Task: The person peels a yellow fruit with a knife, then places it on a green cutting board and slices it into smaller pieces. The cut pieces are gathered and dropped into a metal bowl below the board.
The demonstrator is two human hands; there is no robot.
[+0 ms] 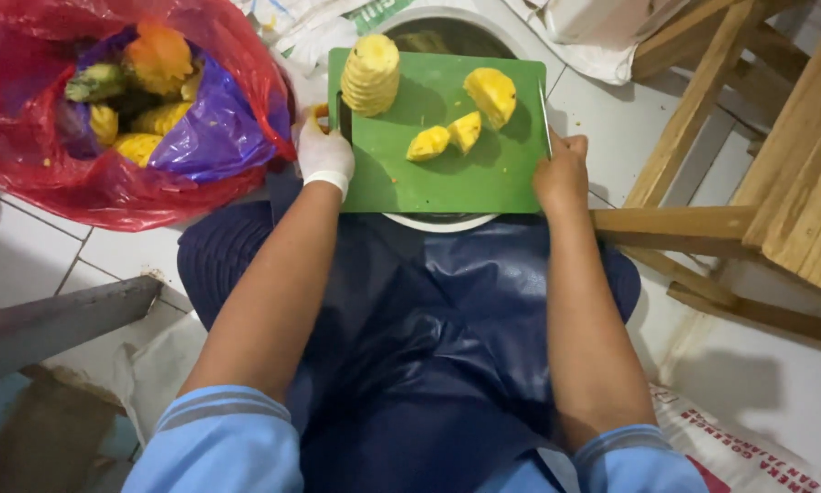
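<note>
Here, the left hand [324,153] in a white glove grips the left edge of the flat green plastic cutting board [447,178] to steady it. The bare right hand [561,173] clutches a thin knife [544,114] at the right edge, blade up, beside the yellow peeled pineapple pieces [465,128].
</note>
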